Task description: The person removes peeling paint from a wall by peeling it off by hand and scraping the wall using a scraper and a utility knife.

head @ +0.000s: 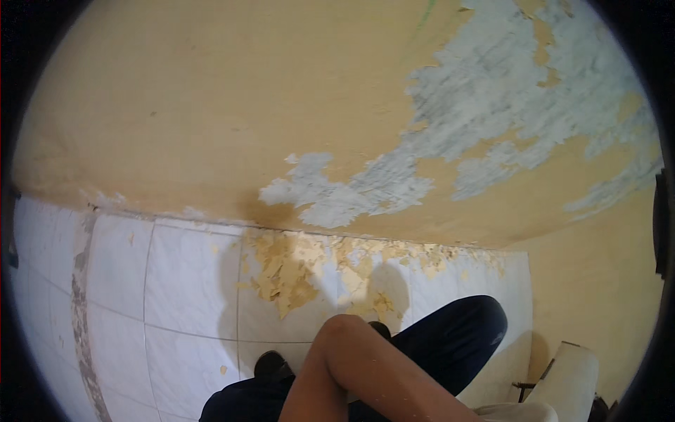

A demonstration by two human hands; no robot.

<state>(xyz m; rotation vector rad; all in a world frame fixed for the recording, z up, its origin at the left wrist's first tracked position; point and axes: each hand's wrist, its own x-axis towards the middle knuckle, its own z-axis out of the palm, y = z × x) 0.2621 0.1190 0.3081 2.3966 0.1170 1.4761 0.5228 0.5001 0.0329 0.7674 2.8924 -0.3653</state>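
Observation:
Both hands are out of view. A bare bent arm point(379, 358) crosses the lower middle of the picture, its elbow towards the wall and its hand hidden below the frame. Before me stands a yellow painted wall point(211, 105) with ragged peeled patches point(474, 95) showing a grey-white surface. Torn yellow paint flakes point(285, 279) lie heaped on the white tiled floor point(190, 279) along the wall's foot. My dark-trousered knee point(453, 337) and a dark shoe point(271, 364) show beneath the arm.
A pale upright object point(569, 374), its kind unclear, stands by the side wall point(590, 285) at the lower right. A dark object point(660, 227) cuts into the right edge. A worn, stained strip point(82, 295) runs across the floor on the left.

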